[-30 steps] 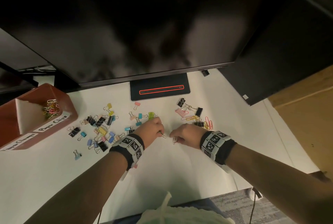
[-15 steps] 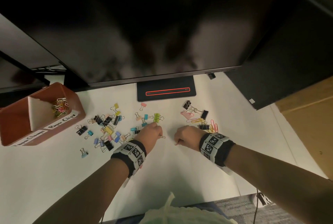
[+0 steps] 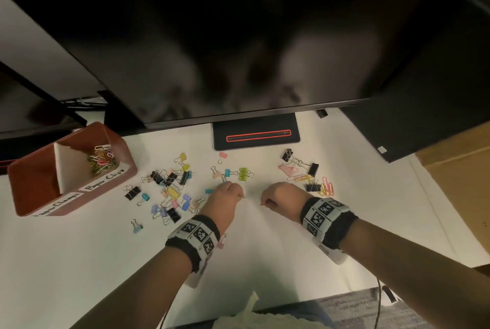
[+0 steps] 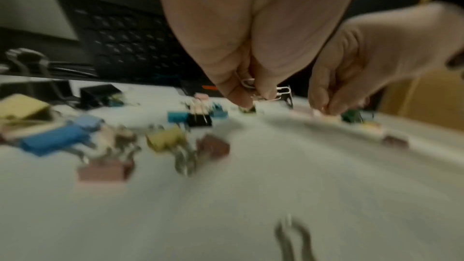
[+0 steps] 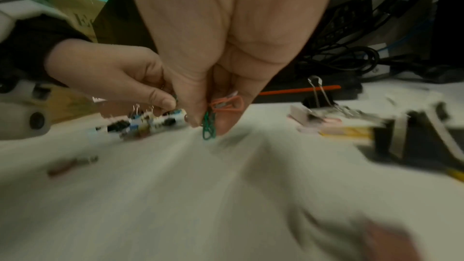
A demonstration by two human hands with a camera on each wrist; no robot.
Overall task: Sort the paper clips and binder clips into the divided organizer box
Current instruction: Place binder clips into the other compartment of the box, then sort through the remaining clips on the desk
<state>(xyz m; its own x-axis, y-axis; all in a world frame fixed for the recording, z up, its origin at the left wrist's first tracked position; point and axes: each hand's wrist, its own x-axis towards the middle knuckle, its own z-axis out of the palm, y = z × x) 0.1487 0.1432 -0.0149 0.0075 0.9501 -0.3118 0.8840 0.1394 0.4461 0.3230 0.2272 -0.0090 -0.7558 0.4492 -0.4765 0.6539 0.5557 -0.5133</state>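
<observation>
My left hand (image 3: 225,200) hovers over the white desk beside the heap of coloured binder clips (image 3: 169,192); its curled fingers pinch silver paper clips (image 4: 261,90). My right hand (image 3: 278,196) is a short way to its right, and its fingers pinch an orange paper clip (image 5: 227,103) and a green paper clip (image 5: 209,126). The red-brown divided organizer box (image 3: 116,143) stands at the far left, with several paper clips (image 3: 102,160) in its back compartment labelled "Paper Clips". More paper clips (image 3: 327,188) and binder clips (image 3: 313,168) lie just beyond my right hand.
A large dark monitor (image 3: 212,50) overhangs the back of the desk on its black base (image 3: 256,132). A black panel (image 3: 424,116) and a cardboard box (image 3: 461,183) are at the right. A lone light-blue binder clip (image 3: 137,226) lies near the front left.
Both hands stay close together and have drawn slightly apart, each still pinching paper clips. The head view has shifted, so the organizer box shows more fully.
</observation>
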